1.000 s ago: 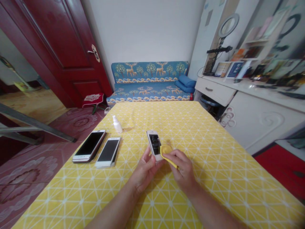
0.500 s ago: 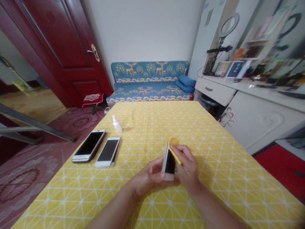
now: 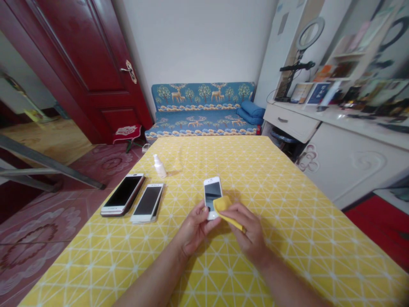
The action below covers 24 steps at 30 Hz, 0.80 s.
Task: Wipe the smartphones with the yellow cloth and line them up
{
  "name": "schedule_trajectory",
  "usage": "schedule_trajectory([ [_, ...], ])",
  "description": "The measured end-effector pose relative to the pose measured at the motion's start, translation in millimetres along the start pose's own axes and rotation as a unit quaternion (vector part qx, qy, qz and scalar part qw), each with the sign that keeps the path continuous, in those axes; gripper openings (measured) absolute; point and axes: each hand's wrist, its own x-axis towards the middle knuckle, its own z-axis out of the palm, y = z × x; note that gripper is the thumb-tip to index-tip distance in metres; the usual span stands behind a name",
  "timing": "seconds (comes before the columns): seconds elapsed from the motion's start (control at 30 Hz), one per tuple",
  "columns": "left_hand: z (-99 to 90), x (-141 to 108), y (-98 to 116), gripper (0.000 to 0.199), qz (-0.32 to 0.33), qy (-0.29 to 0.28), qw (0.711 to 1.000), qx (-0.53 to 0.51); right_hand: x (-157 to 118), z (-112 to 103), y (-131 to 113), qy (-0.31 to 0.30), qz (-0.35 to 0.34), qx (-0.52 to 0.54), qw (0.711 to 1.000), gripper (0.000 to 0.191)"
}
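While L hand (image 3: 194, 228) grips white phone (image 3: 212, 192) by its lower end, long axis running away from body, screen up, R hand (image 3: 247, 230) pinches yellow cloth (image 3: 225, 209) in closed fingers, cloth touching screen's lower edge. Both are above tablecloth (image 3: 287, 256), two phones (image 3: 134, 199) just left.

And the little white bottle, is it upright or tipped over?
Upright: the bottle stands on its base on the yellow tablecloth, its narrow top pointing up.
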Motion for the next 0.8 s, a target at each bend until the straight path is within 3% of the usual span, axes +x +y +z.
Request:
schedule_trajectory([
  [0.13, -1.7, 3, -3, 0.025, 0.011, 0.002, 1.0, 0.011, -1, 4, -4, -0.032, -0.051, -0.011, 0.998, 0.036],
  [0.33, -1.3, 2, -8, 0.05, -0.035, -0.028, 0.994, 0.097, 3, 2, 0, 0.089, -0.035, -0.044, 0.994, 0.047],
  [0.43, 2.3, 0, -10, 0.047, -0.042, -0.027, 0.993, 0.108, 2, 2, -2, 0.096, -0.03, -0.052, 0.994, 0.047],
  [0.6, 12.7, -7, -9, 0.034, -0.008, -0.042, 0.985, 0.17, -2, 6, -4, 0.032, -0.046, -0.045, 0.997, 0.047],
  [0.7, 15.4, -10, -7, 0.029, 0.002, -0.072, 0.977, 0.203, -3, 8, -4, 0.047, -0.043, -0.045, 0.997, 0.048],
  [0.8, 13.7, -9, -7, 0.038, -0.032, -0.094, 0.976, 0.192, -2, 8, -5, 0.092, -0.021, -0.049, 0.994, 0.049],
])
